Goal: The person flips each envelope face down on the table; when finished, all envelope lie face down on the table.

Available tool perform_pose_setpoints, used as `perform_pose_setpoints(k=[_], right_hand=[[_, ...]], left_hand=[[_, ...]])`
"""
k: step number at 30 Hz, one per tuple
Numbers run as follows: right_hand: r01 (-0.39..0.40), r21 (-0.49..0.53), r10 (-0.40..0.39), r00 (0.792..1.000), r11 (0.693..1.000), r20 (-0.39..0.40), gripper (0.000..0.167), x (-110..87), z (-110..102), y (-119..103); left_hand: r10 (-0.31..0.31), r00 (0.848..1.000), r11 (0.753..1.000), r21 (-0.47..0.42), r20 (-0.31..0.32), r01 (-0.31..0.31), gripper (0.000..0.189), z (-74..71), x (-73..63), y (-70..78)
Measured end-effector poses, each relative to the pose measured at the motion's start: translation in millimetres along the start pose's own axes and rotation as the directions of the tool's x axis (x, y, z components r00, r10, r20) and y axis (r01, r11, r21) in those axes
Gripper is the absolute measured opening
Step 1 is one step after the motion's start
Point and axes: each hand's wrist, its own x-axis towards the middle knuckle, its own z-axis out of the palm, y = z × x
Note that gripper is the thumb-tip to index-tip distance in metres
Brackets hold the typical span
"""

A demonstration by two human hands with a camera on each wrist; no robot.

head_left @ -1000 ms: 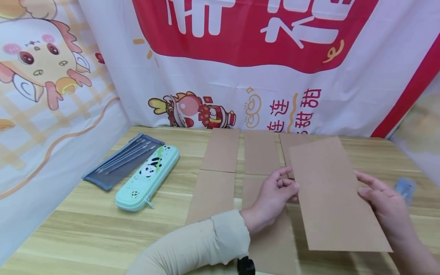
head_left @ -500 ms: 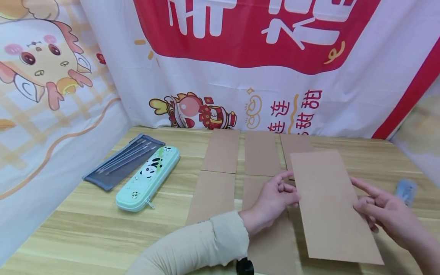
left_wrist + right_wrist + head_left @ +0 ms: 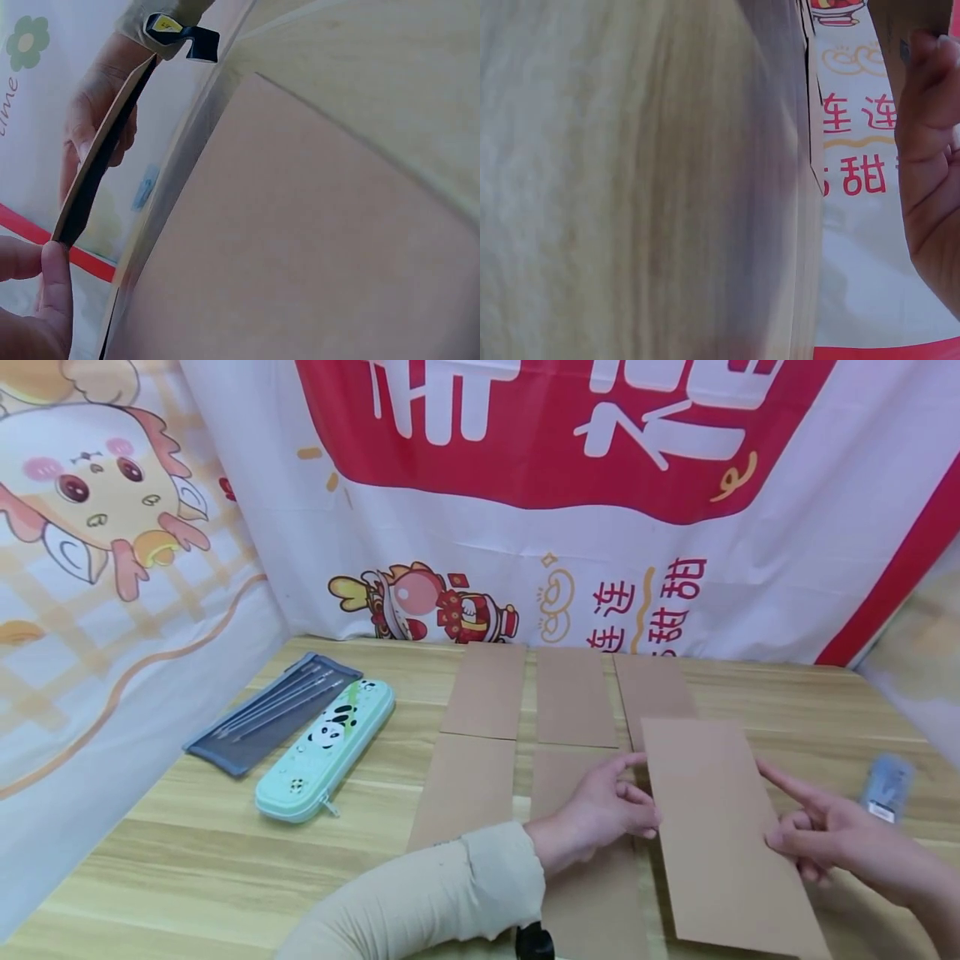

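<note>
A brown cardboard sheet (image 3: 723, 835) is held between both hands above the right side of the table, tilted, its near edge raised. My left hand (image 3: 600, 806) pinches its left edge between thumb and fingers. At the opposite edge, my right hand (image 3: 832, 835) grips with the thumb on top and the index finger stretched along the side. The left wrist view shows this cardboard sheet (image 3: 105, 150) nearly edge-on, its underside dark. Several like sheets lie in two rows on the table; one lying sheet (image 3: 592, 893) is partly under my left forearm.
A mint panda pencil case (image 3: 326, 752) and a dark mesh pouch (image 3: 273, 714) with pencils lie at the left of the wooden table (image 3: 150, 877). A small bluish item (image 3: 888, 785) lies beyond my right hand. A printed cloth (image 3: 450, 527) hangs along the back.
Both hands have lowered the cardboard sheet toward the table and nearer to me. My right hand has shifted its grip slightly, the index finger now straighter along the edge.
</note>
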Motion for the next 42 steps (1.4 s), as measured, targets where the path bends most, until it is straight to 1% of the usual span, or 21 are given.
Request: perform_pose_setpoints(k=[3,4,6,10,14,16,18,21,25,29,34,37,39,42], right_hand=[[-0.042,0.015,0.041,0.998,0.999,0.047,0.074,1.1,-1.6,0.8],[-0.067,0.019,0.065,0.996,0.998,0.058,0.073,1.6,-2.1,0.8],[-0.119,0.031,0.116,0.99,0.992,0.08,0.072,2.4,-2.9,1.1],[-0.171,0.05,0.164,0.98,0.984,0.112,0.07,3.5,-4.4,3.8],[-0.157,0.043,0.151,0.982,0.987,0.116,0.069,4.4,-4.7,8.3],[-0.149,0.031,0.145,0.982,0.988,0.118,0.077,5.4,-3.9,10.5],[-0.147,0.021,0.143,0.982,0.989,0.121,0.08,6.6,-2.8,12.7],[-0.132,0.015,0.129,0.983,0.991,0.133,0.076,8.0,-1.5,15.7],[-0.138,0.026,0.133,0.98,0.99,0.146,0.078,8.4,-1.4,18.5],[-0.135,0.018,0.131,0.98,0.991,0.15,0.069,8.4,-1.9,20.0],[-0.162,0.012,0.159,0.976,0.987,0.148,0.072,7.5,-3.6,19.7],[-0.184,0.013,0.18,0.973,0.983,0.146,0.071,6.7,-4.0,18.9],[-0.196,0.005,0.194,0.971,0.981,0.142,0.08,6.6,-3.6,17.9],[-0.219,-0.02,0.22,0.967,0.975,0.126,0.084,6.6,-2.8,16.6]], left_hand=[[-0.042,0.999,0.999,0.031,-0.006,0.043,0.069,0.5,-0.4,-1.4],[-0.054,0.999,0.998,0.039,-0.006,0.054,0.07,0.5,-0.3,-1.9],[-0.071,0.997,0.996,0.048,-0.005,0.072,0.071,0.6,-0.1,-2.7],[-0.092,0.996,0.994,0.06,-0.013,0.093,0.072,1.3,1.0,-4.6],[-0.104,0.994,0.99,0.094,-0.022,0.105,0.071,1.7,2.0,-6.2],[-0.117,0.993,0.985,0.121,-0.024,0.119,0.072,1.7,2.1,-6.6],[-0.134,0.991,0.98,0.147,-0.026,0.136,0.072,1.7,1.8,-6.9],[-0.155,0.988,0.974,0.164,-0.022,0.156,0.073,2.4,2.0,-7.8],[-0.183,0.983,0.972,0.149,-0.009,0.182,0.075,3.6,3.1,-9.5],[-0.207,0.978,0.969,0.139,0.002,0.205,0.076,3.8,4.2,-10.8],[-0.229,0.972,0.965,0.145,0.044,0.221,0.078,2.5,5.9,-10.7],[-0.24,0.968,0.959,0.172,0.078,0.224,0.079,1.4,6.6,-9.2],[-0.245,0.965,0.955,0.192,0.093,0.224,0.078,0.8,6.6,-8.0],[-0.251,0.963,0.95,0.216,0.104,0.224,0.078,0.4,6.1,-6.6]])
